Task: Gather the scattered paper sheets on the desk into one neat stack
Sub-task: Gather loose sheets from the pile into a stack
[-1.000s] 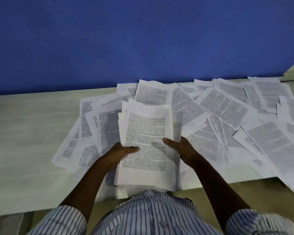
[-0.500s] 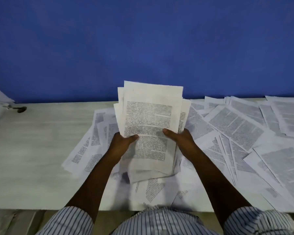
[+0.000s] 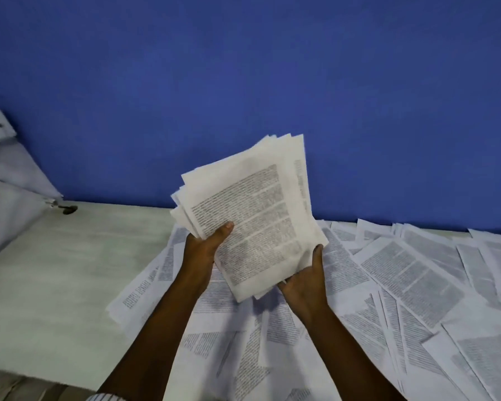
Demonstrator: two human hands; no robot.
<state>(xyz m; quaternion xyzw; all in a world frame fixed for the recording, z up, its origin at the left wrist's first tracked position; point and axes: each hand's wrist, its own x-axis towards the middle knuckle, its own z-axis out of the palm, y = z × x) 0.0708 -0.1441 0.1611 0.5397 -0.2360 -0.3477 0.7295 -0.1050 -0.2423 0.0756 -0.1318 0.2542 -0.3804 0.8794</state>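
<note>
At 6 o'clock, nearest the camera, a striped sleeve (image 3: 104,397) edges into view, and two bare forearms reach up from the bottom over the desk (image 3: 55,270); scattered paper sheets (image 3: 411,273) lie overlapping on it beneath the arms and spread away toward 3 and 4 o'clock, printed sides up, many skewed across one another; toward 8 and 9 o'clock the desk shows its pale surface. Near the centre the left hand (image 3: 206,247) grips the stack (image 3: 252,215) at its left edge, thumb pressed on the top page, fingers behind it; the right hand (image 3: 304,282) holds the stack's lower right corner, thumb lying up along the edge, fingers underneath and hidden; the stack is raised off the desk and tilted, its top leaning toward 1 o'clock, its edges uneven and fanned at the upper left. Farther off at 9 o'clock stands a blurred grey slanted object (image 3: 9,183), with a small dark item (image 3: 69,209) on the desk beside its lower corner; a blue wall (image 3: 243,82) rises behind.
</note>
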